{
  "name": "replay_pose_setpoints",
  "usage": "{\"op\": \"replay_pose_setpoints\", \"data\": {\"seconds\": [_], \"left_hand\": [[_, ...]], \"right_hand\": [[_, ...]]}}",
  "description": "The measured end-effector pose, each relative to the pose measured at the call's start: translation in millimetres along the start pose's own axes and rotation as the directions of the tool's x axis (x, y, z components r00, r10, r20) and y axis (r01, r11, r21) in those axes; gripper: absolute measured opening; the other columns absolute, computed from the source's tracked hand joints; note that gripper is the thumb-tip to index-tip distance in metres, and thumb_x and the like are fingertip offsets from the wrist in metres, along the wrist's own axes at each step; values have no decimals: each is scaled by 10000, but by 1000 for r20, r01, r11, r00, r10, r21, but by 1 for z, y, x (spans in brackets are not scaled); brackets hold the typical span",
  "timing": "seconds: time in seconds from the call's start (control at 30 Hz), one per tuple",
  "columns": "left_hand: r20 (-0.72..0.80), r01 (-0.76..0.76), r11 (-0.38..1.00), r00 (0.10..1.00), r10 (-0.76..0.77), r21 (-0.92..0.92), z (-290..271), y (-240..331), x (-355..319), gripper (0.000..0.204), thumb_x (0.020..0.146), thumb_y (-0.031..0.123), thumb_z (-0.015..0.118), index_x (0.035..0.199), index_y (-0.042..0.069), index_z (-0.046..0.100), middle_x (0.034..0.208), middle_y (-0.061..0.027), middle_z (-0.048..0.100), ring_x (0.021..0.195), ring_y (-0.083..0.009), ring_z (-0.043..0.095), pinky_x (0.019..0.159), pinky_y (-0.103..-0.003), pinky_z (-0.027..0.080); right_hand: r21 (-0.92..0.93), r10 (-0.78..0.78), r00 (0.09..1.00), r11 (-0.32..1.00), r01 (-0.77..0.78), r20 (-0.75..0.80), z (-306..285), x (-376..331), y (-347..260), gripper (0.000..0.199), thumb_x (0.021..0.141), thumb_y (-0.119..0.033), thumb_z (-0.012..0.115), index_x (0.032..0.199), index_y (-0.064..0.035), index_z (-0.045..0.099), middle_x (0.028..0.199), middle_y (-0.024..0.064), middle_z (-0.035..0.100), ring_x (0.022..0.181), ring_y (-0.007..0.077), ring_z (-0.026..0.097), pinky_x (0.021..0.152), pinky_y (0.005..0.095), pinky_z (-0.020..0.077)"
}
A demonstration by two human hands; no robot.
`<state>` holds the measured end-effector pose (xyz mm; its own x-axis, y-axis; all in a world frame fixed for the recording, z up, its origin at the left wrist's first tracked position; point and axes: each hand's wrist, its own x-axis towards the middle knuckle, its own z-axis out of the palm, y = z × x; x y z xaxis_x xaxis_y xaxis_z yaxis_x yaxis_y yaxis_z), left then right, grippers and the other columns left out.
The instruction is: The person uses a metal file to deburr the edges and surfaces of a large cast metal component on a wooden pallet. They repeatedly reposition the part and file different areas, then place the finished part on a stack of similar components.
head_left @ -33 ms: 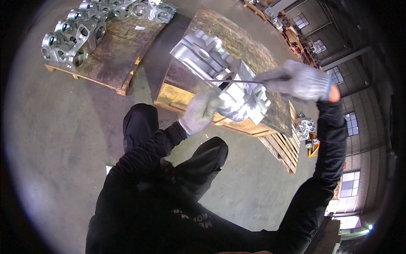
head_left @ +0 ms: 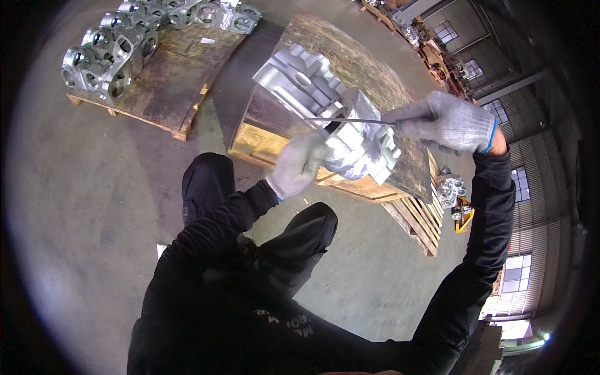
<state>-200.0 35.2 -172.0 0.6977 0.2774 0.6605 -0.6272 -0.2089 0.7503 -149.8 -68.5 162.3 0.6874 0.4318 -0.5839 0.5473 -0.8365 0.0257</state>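
Observation:
A shiny silver metal casting (head_left: pixel 353 149) with a round dark opening lies on the wooden crate top in front of me. My right hand (head_left: pixel 445 122), in a grey knit glove, is closed around one end of a long thin file (head_left: pixel 359 120). The file's narrow bar reaches leftward across the casting, above the opening. My left hand (head_left: pixel 299 164), gloved too, grips the casting's near left side beside the opening; its fingertips are partly lost in glare. A second ribbed grey casting (head_left: pixel 303 78) sits just beyond, at the upper left.
The wooden crate (head_left: pixel 256 140) carries both castings. At the left, a low wooden pallet (head_left: pixel 181 81) bears several silver castings (head_left: pixel 103 69). A slatted pallet (head_left: pixel 415 222) lies right of the crate, near more metal parts (head_left: pixel 450 189). My knees (head_left: pixel 303 237) are below the crate.
My right hand has shifted slightly to the right, drawing the file with it. The left hand and the casting have hardly moved.

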Motion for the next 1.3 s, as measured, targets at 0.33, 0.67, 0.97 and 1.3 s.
{"op": "replay_pose_setpoints", "data": {"seconds": [0.33,0.67,0.97,1.3], "left_hand": [[-32,-3,999,999,4,37,7,1,9,242,1017,164,557,1196,14,621,1006,-229,674,930,-461,623,812,-513,493],[-17,24,1000,1000,-23,17,10,-2,17,254,1038,191,538,1210,14,595,973,-234,670,923,-443,642,785,-514,499],[-40,61,998,997,-60,26,13,4,33,370,1093,345,473,1139,13,630,895,-242,674,863,-450,668,751,-519,507],[-21,94,995,995,-94,30,16,9,46,441,1109,393,428,1125,-1,626,933,-242,685,886,-456,670,772,-517,515]], "right_hand": [[-39,-166,985,986,164,-51,13,15,37,455,1046,-301,612,1449,-91,630,588,42,592,488,76,545,496,277,486],[-222,-206,964,961,167,-166,16,14,36,400,1016,-260,639,1384,-111,685,1067,152,794,839,207,736,829,352,570],[-326,-208,874,943,61,-439,41,-11,-10,383,983,-167,618,1353,-175,717,716,161,692,585,199,646,634,377,530],[-375,-124,826,920,-112,-550,59,-6,13,352,994,-207,635,1332,-239,728,769,132,742,587,168,696,629,362,555]]}}
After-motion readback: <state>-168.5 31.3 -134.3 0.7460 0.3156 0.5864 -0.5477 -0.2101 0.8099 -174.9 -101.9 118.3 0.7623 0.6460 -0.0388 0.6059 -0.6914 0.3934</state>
